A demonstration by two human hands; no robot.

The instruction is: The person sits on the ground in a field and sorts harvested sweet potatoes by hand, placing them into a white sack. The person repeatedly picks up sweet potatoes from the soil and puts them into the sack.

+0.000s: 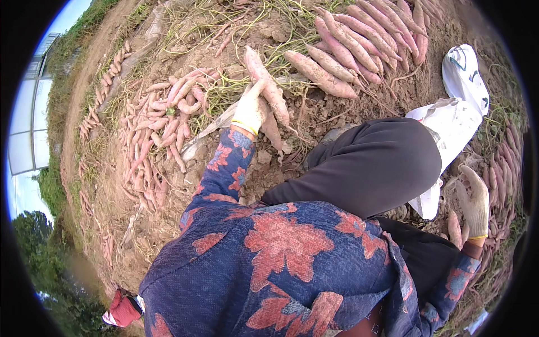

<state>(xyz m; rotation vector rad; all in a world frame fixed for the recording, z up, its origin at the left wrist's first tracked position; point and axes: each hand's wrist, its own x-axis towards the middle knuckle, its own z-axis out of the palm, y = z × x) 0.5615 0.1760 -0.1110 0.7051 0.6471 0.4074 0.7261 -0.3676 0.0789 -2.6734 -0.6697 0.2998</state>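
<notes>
My left hand (pixel 249 110), in a whitish work glove with a yellow cuff edge, grips a long pink sweet potato (pixel 273 99) caked with soil. Just under that hand is another sweet potato (pixel 271 129); I cannot tell whether it is held too or rests on the ground. At the far right, my right hand (pixel 473 202) wears a matching glove, its fingers curved and apart with nothing visible in them. Close beside it lies a smaller sweet potato (pixel 454 228). Large sweet potatoes (pixel 322 73) lie in a row ahead of my bent knee.
Smaller sweet potatoes form a heap (pixel 156 122) on the left. White sacks (pixel 452 122) lie beyond my knee (pixel 379 164). More sweet potatoes (pixel 503 168) line the right edge. Cut vines (pixel 278 25) and plastic film (pixel 206 132) cross the soil. A person in red (pixel 122 309) is at lower left.
</notes>
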